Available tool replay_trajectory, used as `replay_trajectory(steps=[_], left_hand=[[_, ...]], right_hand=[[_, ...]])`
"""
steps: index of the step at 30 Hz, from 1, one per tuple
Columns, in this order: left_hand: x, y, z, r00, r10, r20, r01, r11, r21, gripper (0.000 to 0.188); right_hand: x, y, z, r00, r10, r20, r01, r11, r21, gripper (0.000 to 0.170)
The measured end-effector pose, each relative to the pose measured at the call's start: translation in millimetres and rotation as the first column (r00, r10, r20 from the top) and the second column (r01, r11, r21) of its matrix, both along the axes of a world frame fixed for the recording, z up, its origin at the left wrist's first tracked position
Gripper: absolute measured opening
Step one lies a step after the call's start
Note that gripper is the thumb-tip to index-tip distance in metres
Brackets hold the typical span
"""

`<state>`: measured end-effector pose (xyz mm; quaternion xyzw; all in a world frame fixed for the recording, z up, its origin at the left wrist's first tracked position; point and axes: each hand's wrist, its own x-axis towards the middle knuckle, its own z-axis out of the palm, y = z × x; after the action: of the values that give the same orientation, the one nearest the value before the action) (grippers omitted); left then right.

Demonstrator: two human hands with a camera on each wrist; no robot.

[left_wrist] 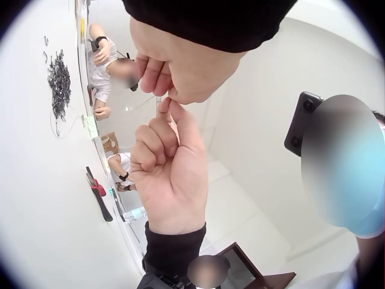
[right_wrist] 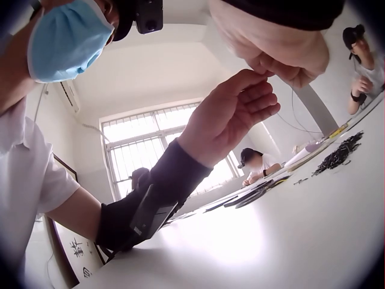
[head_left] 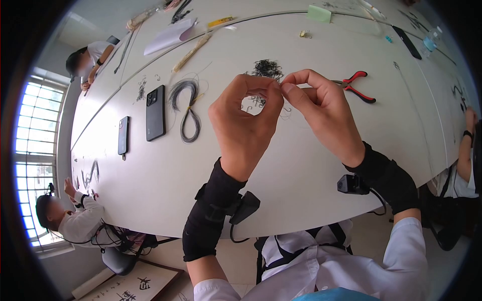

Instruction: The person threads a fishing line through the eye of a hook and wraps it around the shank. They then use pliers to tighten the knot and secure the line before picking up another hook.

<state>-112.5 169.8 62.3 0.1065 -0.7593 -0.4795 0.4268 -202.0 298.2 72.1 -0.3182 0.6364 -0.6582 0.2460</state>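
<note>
My left hand (head_left: pixel 245 123) and right hand (head_left: pixel 325 116) meet fingertip to fingertip above the table, thumb and forefinger pinched together on each. A thin line (right_wrist: pixel 293 99) trails from the pinched fingers in the right wrist view; whatever else sits between the fingertips is too small and hidden to tell. Behind the hands lies a pile of small black hook-shaped pieces (head_left: pixel 267 67), partly covered by them in the head view. The left wrist view shows the whole pile (left_wrist: pixel 59 87), with a loop of fine line beside it.
Red-handled pliers (head_left: pixel 359 88) lie right of the hands. To the left are a bundled coil of dark line (head_left: pixel 190 113), a large phone (head_left: pixel 155 113) and a smaller phone (head_left: pixel 123 135). A bottle (head_left: pixel 431 41) stands far right. Other people sit around the table (head_left: pixel 150 190).
</note>
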Motion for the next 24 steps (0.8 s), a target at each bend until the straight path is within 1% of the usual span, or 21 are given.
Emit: replay_trajectory(steps=[2,3,6,9,11,14,15,18,19,24], left_hand=[[0,-1,1,1.000,0.014,0.007,-0.014,1.000,0.000,0.009],[0,0,1,1.000,0.020,0.012,-0.020,1.000,0.000,0.009],[-1,-4,1,0.999,0.042,0.018,-0.041,0.997,-0.072,0.008],[3,-4,7,0.990,0.048,0.131,-0.025,0.985,-0.170,0.008],[3,-4,9,0.990,0.034,0.138,-0.001,0.973,-0.232,0.009],[4,-5,9,0.990,-0.020,0.139,0.061,0.955,-0.290,0.011],[3,-5,8,0.989,-0.046,0.137,0.086,0.949,-0.303,0.012],[1,-5,7,0.990,-0.082,0.118,0.117,0.936,-0.332,0.013],[1,-5,7,0.988,-0.091,0.122,0.127,0.934,-0.333,0.013],[2,-5,9,0.980,-0.134,0.149,0.176,0.930,-0.323,0.013]], right_hand=[[-1,-3,-7,0.999,-0.010,-0.046,0.009,0.999,-0.036,0.021],[-1,-2,-6,0.996,-0.008,-0.093,0.006,1.000,-0.025,0.019],[-2,1,1,0.966,0.001,-0.259,0.005,1.000,0.023,0.015],[-4,7,14,0.897,0.013,-0.441,0.033,0.995,0.097,0.012],[-8,9,19,0.841,0.010,-0.541,0.063,0.991,0.116,0.011],[-21,8,17,0.781,-0.018,-0.625,0.050,0.998,0.034,0.009],[-23,9,20,0.821,0.011,-0.570,0.022,0.998,0.051,0.010],[-31,9,18,0.874,0.081,-0.478,-0.038,0.994,0.099,0.012],[-34,9,16,0.881,0.092,-0.465,-0.057,0.995,0.087,0.016],[-44,7,9,0.922,0.169,-0.348,-0.160,0.986,0.055,0.020]])
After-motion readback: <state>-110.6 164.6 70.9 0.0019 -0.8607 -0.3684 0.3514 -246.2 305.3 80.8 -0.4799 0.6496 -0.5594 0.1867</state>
